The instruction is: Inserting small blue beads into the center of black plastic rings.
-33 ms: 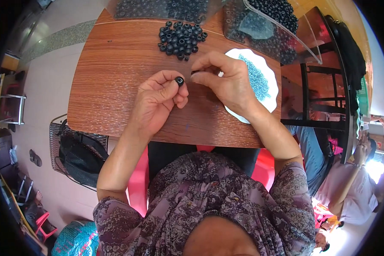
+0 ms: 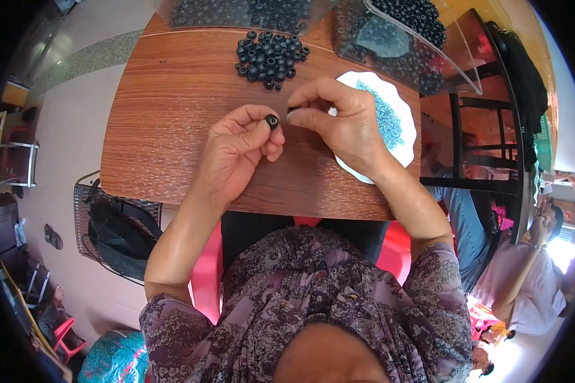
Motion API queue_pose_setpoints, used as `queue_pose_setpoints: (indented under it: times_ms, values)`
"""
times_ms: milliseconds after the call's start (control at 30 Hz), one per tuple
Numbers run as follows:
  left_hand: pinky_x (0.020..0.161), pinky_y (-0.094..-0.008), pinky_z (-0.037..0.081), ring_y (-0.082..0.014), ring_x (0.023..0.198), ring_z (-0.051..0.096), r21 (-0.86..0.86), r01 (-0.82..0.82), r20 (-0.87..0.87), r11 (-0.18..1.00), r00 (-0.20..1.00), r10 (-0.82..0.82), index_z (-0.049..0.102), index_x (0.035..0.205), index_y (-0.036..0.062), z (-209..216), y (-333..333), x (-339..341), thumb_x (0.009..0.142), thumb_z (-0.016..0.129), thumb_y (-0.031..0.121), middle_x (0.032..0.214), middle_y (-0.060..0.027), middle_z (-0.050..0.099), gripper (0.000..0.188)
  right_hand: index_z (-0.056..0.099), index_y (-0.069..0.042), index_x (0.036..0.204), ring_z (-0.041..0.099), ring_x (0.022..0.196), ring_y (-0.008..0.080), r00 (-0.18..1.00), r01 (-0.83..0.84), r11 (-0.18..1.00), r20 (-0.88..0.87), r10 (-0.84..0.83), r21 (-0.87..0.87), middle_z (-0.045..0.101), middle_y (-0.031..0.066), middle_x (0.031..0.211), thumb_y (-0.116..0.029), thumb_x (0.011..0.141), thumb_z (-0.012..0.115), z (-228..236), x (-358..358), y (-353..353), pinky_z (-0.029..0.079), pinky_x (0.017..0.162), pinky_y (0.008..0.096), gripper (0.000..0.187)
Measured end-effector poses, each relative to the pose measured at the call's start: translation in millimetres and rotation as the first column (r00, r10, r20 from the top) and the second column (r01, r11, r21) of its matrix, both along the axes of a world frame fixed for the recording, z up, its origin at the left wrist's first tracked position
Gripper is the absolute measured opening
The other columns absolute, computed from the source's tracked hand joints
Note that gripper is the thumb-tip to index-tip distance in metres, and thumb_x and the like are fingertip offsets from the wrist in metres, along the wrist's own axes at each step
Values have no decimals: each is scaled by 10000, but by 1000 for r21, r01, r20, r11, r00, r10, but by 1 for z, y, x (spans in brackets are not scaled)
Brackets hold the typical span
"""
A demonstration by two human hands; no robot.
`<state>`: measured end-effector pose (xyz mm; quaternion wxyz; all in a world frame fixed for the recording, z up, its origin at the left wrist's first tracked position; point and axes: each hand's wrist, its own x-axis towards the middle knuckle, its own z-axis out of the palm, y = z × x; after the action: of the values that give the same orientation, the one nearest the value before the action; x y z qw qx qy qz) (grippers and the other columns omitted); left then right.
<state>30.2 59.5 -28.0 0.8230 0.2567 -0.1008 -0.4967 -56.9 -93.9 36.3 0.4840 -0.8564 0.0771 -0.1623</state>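
Note:
My left hand [image 2: 236, 153] pinches a black ring bead [image 2: 271, 121] between thumb and forefinger over the wooden table [image 2: 166, 127]. Just to its right, my right hand [image 2: 345, 124] has thumb and forefinger closed on a tiny dark piece [image 2: 291, 110], too small to make out. The two hands nearly touch at the fingertips. A loose pile of black ring beads [image 2: 268, 59] lies beyond them. A white plate [image 2: 358, 172] with small blue beads [image 2: 386, 118] sits partly under my right wrist.
Clear plastic bags of black beads [image 2: 402, 38] lie along the table's far edge. A black mesh basket holding a dark bag [image 2: 115, 226] stands on the floor to the left. A dark metal rack [image 2: 485, 147] and another seated person [image 2: 530, 274] are to the right.

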Motion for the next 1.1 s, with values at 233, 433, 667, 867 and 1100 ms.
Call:
queue_pose_setpoints:
  times_ms: [233,433,667,867,1100]
  values:
    - [614,-276,444,-163,666,569,62,66,-39,996,997,-64,557,989,-39,6,-12,-10,867,566,65,795,-121,623,161,652,-10,883,573,760,69,998,-20,995,62,14,103,640,15,805,51,741,661,6,-15,2,466,694,212,155]
    - [619,-267,447,-163,671,572,54,85,-12,995,996,-85,553,1004,-38,4,-15,-9,865,570,62,800,-122,623,173,648,-2,884,578,782,86,998,-13,998,56,10,61,634,23,825,58,737,665,3,-18,-1,469,708,213,159]
    - [627,-267,457,-167,694,583,62,86,-15,994,996,-85,549,1016,-39,3,-16,-9,866,566,59,809,-129,625,180,657,-8,841,559,739,105,993,-48,998,108,52,-40,610,34,796,70,692,680,-6,-16,-6,445,650,217,170]
    - [626,-265,463,-173,689,587,33,88,8,996,996,-88,548,1018,-43,-2,-16,-8,866,568,59,809,-131,626,185,666,-3,818,552,732,97,998,-68,994,22,67,85,608,37,798,69,688,682,4,-12,-4,443,646,213,150]
    - [616,-262,465,-172,680,584,45,93,37,995,995,-95,555,1009,-45,-2,-15,-10,863,573,60,801,-127,624,180,672,14,843,593,649,92,971,-13,950,-222,86,313,650,63,757,49,726,664,13,-10,-9,479,622,230,123]
